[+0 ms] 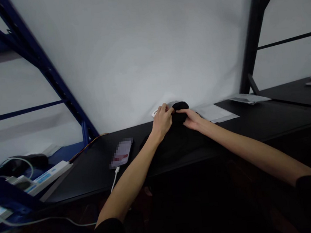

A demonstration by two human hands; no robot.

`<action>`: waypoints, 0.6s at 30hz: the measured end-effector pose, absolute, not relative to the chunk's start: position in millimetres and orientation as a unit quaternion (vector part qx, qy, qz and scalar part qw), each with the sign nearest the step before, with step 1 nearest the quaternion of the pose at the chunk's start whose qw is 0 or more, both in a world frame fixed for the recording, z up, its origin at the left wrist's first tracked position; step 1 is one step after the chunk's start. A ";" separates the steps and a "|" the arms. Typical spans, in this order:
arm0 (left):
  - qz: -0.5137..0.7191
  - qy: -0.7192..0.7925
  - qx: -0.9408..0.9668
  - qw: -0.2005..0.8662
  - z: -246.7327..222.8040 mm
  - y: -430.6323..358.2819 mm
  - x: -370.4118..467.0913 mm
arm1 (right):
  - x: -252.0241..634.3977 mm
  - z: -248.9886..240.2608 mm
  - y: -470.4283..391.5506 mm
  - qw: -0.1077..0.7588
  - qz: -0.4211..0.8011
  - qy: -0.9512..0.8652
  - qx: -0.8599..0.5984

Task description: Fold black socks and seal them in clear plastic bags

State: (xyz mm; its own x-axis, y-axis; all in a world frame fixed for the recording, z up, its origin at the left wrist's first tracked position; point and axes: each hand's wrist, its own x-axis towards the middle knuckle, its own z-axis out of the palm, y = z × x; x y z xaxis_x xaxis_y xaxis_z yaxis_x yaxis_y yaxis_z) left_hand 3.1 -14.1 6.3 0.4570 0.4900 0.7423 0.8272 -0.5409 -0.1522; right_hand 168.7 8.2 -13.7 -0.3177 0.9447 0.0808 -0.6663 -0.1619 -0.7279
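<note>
Above the black shelf top, both hands hold a black item (pixel 180 107) with a rounded upper end; it looks like folded cloth, but its kind is unclear. My left hand (pixel 162 121) pinches at its left edge, fingers bent. From the right, my right hand (pixel 191 119) grips it, thumb laid across the front. A small white label (pixel 154 113) with dark print shows just beyond my left fingers; whether it is joined to the black item is hidden. The lower part of the item blends into dark material beneath.
A phone (pixel 122 152) on a white cable lies left of my left forearm. White flat bags (pixel 216 112) lie to the right, near the wall. A power strip (pixel 49 177) with cables is at far left. Blue (pixel 57 84) and black (pixel 255 32) rack posts flank the shelf.
</note>
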 end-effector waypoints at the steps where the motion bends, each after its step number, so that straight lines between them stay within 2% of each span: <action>1: -0.324 -0.402 -0.817 0.258 6.7 -14.2 2.4 | 169.4 -14.5 9.0 0.545 0.737 -0.346 -0.201; 8: -0.301 -0.319 -0.859 0.264 11.0 -16.9 -0.8 | 171.0 -13.6 10.4 0.542 0.741 -0.341 -0.203; 18: -0.380 -0.259 -0.861 0.215 16.2 -22.9 0.0 | 172.4 -6.8 2.4 0.530 0.735 -0.392 -0.161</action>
State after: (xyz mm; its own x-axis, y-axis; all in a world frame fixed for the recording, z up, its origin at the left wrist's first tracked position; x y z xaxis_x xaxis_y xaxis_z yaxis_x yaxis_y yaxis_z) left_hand 0.0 -22.9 16.2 0.5770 0.2830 0.7661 0.6103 -0.7728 -0.1742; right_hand 172.4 2.4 -6.8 -0.3870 0.9047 0.1783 -0.6515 -0.1315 -0.7472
